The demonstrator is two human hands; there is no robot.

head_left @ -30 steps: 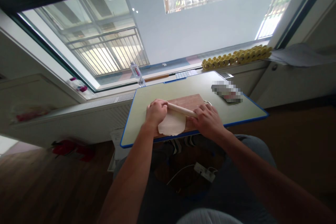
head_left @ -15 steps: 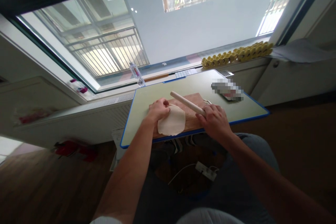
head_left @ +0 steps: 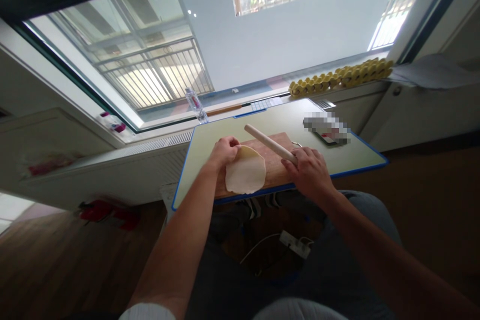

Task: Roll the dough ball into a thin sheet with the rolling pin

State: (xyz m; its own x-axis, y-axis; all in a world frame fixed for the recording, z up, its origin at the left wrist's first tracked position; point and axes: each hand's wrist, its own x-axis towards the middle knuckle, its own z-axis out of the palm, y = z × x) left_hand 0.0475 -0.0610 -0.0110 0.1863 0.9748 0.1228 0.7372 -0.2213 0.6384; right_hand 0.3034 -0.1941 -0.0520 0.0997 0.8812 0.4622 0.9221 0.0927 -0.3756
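Observation:
A flat, pale, roughly round sheet of dough (head_left: 245,172) lies on a wooden cutting board (head_left: 279,172). My left hand (head_left: 225,151) pinches its far left edge, which is raised off the board. My right hand (head_left: 309,166) is wrapped round one end of a light rolling pin (head_left: 268,141). The pin slants over the board towards the far left, to the right of the dough and apart from it. Part of the board's left side is hidden by my left hand and forearm.
The board rests on a small blue-edged table (head_left: 210,135). A blurred-out item (head_left: 327,127) lies at its right. Along the windowsill are a plastic bottle (head_left: 196,105) and yellow egg trays (head_left: 341,78). A white power strip (head_left: 295,244) is on the floor below.
My left hand has moved slightly away from me and lifted the dough's far edge. The rolling pin stays in my right hand, nearly where it was.

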